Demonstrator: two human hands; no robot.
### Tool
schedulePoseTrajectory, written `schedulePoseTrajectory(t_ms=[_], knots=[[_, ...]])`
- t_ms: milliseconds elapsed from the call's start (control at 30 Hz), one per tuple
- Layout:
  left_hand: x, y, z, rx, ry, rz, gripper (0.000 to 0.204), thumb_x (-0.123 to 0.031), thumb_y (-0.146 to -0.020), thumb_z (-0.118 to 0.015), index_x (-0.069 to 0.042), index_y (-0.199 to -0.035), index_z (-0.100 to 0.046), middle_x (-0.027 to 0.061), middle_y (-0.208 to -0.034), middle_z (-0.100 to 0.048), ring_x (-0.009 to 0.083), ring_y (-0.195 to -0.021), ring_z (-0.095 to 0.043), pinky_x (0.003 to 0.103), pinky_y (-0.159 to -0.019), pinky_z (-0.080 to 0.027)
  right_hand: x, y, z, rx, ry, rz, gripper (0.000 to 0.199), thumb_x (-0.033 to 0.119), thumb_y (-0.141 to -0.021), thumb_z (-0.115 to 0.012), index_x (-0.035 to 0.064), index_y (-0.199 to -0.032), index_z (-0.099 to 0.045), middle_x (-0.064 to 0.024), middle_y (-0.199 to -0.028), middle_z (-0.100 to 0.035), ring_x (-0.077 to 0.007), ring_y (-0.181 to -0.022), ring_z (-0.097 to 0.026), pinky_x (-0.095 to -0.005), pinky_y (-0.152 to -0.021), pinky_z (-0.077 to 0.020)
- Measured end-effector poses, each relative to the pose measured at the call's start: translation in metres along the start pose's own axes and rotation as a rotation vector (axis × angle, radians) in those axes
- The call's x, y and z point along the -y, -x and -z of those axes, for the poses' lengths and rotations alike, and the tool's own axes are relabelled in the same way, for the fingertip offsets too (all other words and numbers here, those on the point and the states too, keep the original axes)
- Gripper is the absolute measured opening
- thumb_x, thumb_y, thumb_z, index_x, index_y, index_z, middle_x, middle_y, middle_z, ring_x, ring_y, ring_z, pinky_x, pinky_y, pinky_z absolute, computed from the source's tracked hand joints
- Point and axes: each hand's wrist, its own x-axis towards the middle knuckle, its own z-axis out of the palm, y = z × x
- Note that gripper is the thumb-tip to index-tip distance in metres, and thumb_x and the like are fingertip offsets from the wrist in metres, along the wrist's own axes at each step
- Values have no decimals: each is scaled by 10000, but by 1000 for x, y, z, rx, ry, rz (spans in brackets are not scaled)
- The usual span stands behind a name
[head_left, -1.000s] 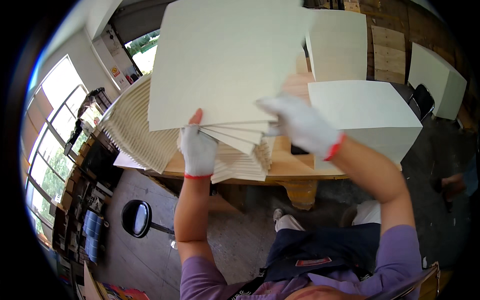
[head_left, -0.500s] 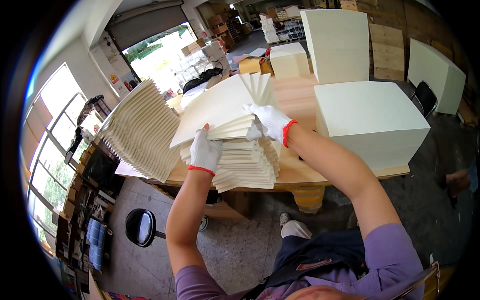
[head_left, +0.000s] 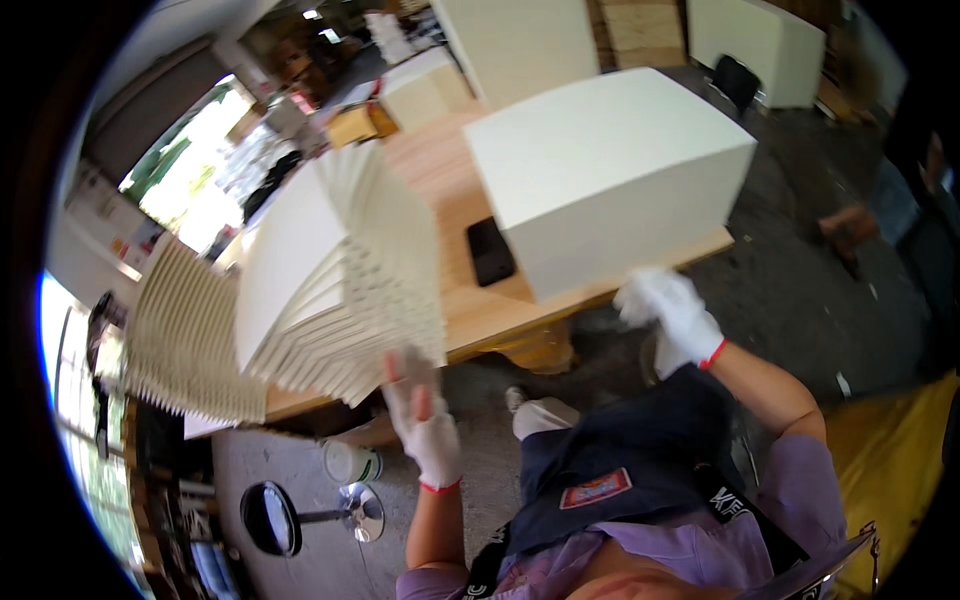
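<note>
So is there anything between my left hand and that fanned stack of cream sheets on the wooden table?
Nothing visible. The left hand, in a white glove, is open just below the front edge of the fanned stack of cream sheets, with only bare air between them. The black phone lies off to the side on the wooden table.

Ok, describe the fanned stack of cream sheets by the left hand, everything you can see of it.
The fanned stack of cream sheets looks like stiff card or thin board, many leaves splayed apart at their edges like an opened book. It sits tilted at the front edge of the wooden table, beside another fanned pile. The gloved left hand is just below it; contact is unclear.
</note>
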Motion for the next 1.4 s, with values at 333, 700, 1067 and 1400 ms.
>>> schedulePoseTrajectory(t_ms=[333,700,1067,1400], knots=[[159,-56,-109,-41,-340,371,811,-447,-1003,-556,26,-1557,-199,135,-1565,-330,239,-1413,-358,327,-1149,-297,-10,-129,189,-562,-315,128,782,668,-949,-437,20,-1360,-585,-121,-1391,-574,-233,-1265,-510,-335,-1110,-329],[159,-72,-91,-100,-353,519,792,-546,-1021,-452,5,-1553,-246,129,-1549,-367,233,-1379,-387,353,-1152,-284,21,-99,122,-774,-266,14,863,675,-952,-458,-41,-1435,-472,-120,-1496,-471,-224,-1363,-426,-312,-1143,-285],[8,-131,-257,744,-836,-980,290,-128,-923,-581,-31,-1186,-653,196,-1226,-646,364,-1228,-566,439,-1063,-421,140,-65,169,-591,422,21,582,629,-950,-479,65,-938,-625,-36,-803,-620,-144,-721,-582,-282,-654,-446],[63,-227,-358,1067,-1055,-137,294,-221,-884,-684,-117,-1155,-734,128,-1034,-635,238,-951,-619,357,-866,-473,179,-82,163,-428,1423,444,528,584,-938,-476,93,-824,-634,-147,-820,-669,-333,-795,-662,-451,-686,-489]])
